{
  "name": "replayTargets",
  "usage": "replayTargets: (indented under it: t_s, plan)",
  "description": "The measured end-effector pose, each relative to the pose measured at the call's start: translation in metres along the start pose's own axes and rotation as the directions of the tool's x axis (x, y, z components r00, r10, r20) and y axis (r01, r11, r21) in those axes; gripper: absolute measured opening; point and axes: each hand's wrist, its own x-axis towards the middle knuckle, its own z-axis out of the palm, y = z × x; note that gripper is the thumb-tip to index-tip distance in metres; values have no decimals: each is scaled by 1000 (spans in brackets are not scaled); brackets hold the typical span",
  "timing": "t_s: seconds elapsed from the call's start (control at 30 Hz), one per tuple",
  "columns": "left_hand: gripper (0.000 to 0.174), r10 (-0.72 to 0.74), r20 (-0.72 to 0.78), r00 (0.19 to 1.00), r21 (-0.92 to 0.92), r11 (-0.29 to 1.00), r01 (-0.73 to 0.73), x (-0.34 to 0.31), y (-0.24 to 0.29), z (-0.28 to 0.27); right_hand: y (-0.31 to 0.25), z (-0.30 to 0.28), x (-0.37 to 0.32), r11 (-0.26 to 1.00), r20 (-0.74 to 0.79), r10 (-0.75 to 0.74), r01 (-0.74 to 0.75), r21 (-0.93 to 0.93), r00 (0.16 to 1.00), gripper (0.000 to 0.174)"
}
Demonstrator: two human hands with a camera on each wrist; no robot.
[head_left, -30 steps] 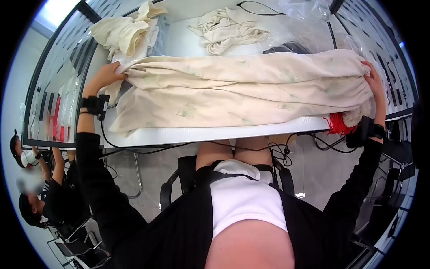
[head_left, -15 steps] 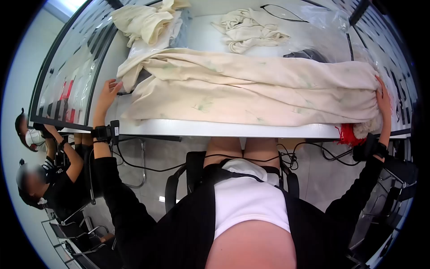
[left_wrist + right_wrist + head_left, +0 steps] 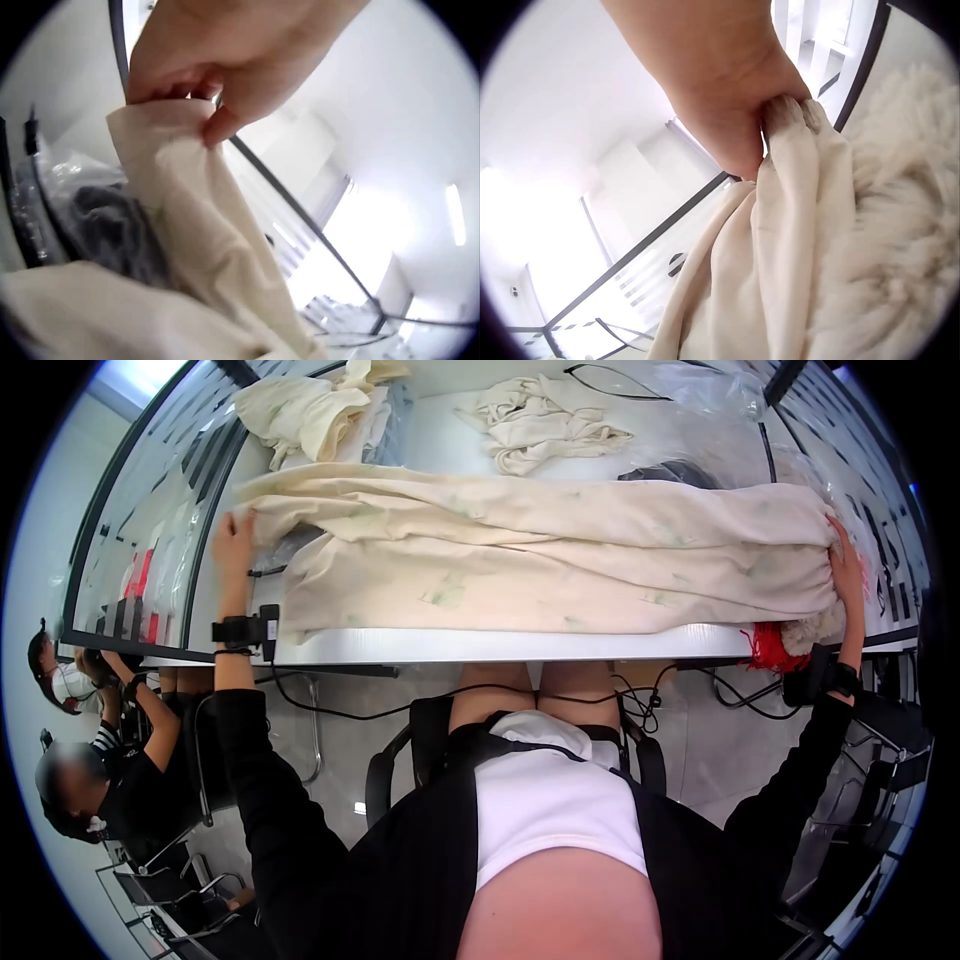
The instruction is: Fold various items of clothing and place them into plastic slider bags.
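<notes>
A long cream cloth with faint green leaf prints (image 3: 480, 575) lies in lengthwise folds across the table. At its left end, my left hand (image 3: 235, 545) pinches the upper corner; the left wrist view shows thumb and fingers of the left hand (image 3: 232, 67) gripping the edge of the raised cloth (image 3: 202, 195). At the gathered right end is my right hand (image 3: 848, 570). In the right wrist view the right hand (image 3: 720, 97) holds the bunched cloth (image 3: 780, 225), its fingertips hidden behind the folds.
Beyond the cloth lie a crumpled cream cloth (image 3: 540, 430), a folded cloth pile (image 3: 305, 415), clear plastic (image 3: 710, 400) and a dark item (image 3: 670, 473). Red fringe (image 3: 770, 650) and fluffy material (image 3: 815, 630) sit at the right. A cable (image 3: 350, 715) hangs below the table edge.
My left hand let go of the cloth, then took hold of its upper left corner, which now reaches farther left. The right hand has stayed at the gathered end.
</notes>
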Motion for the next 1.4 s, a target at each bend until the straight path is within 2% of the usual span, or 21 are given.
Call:
replayTargets:
  t_s: [0.07,0.13,0.17,0.23,0.27,0.33,0.4,0.5,0.6,0.73,0.87,0.97,1.07,1.1,1.13,1.17,1.2,1.23,1.3,1.33,1.4]
  plan:
    - [28,-31,10,999,-403,915,32,14,14,-25,11,-9,6,999,-1,-36,36,-7,999,48]
    - [33,-114,27,993,-766,636,93,16,45,-56,17,-20,9,998,-37,-29,31,48,999,46]
    - [34,-97,14,995,-778,625,71,23,47,-74,18,-26,9,994,-75,0,8,106,997,45]
    - [37,-154,94,984,-776,608,169,31,43,-103,6,-32,6,963,-121,128,-94,251,984,45]
    - [38,-191,123,974,-786,581,213,23,49,-109,10,-31,3,980,-112,120,-100,170,986,45]
    - [41,-223,15,975,-583,790,189,19,31,-104,32,-19,-5,994,-93,107,-107,5,990,46]
    - [49,-35,26,999,-357,933,42,-34,79,-86,42,-11,-6,998,-91,61,-63,-22,994,48]
    - [47,-7,284,959,-436,890,135,-58,53,-77,33,-8,-10,998,-85,63,-64,-10,994,49]
    - [45,17,403,915,-405,900,162,-83,47,-69,25,-12,-9,996,-50,92,-92,12,994,50]
    - [44,151,363,919,-242,968,-64,-94,38,-59,26,-9,-6,997,-43,73,-73,12,996,52]
    - [43,43,282,958,-355,933,63,-103,37,-46,33,-4,-8,1000,-95,10,-13,-27,995,54]
    - [44,44,211,976,-268,963,14,-109,42,-39,34,-8,-6,993,-6,47,-48,-109,999,52]
    - [46,106,161,981,-239,969,-65,-122,80,-35,3,-19,-7,670,-213,152,-259,-696,965,52]
    - [49,150,156,976,-221,969,-113,-126,100,-33,-47,-29,-5,664,-289,-30,-197,-722,957,43]
    - [51,242,147,959,-213,955,-208,-132,121,-28,-96,-32,-4,895,-312,-14,-127,-428,950,37]
    - [52,332,143,933,-202,932,-301,-137,142,-22,-136,-28,0,993,-272,-18,-15,-116,962,36]
    - [54,421,138,897,-188,900,-393,-143,163,-14,-178,-19,1,973,-110,-21,46,228,994,36]
    - [56,488,170,856,-199,868,-455,-150,187,-6,-221,-7,0,861,97,-80,20,509,992,38]
    - [59,603,218,767,-317,787,-529,-172,227,27,-299,26,-10,524,414,-321,-205,827,852,47]
    - [61,674,276,685,-409,728,-551,-185,250,43,-331,44,-19,367,480,-422,-340,866,769,53]
    - [60,669,424,610,-608,710,-356,-216,278,71,-376,68,-38,101,574,-469,-605,789,671,49]
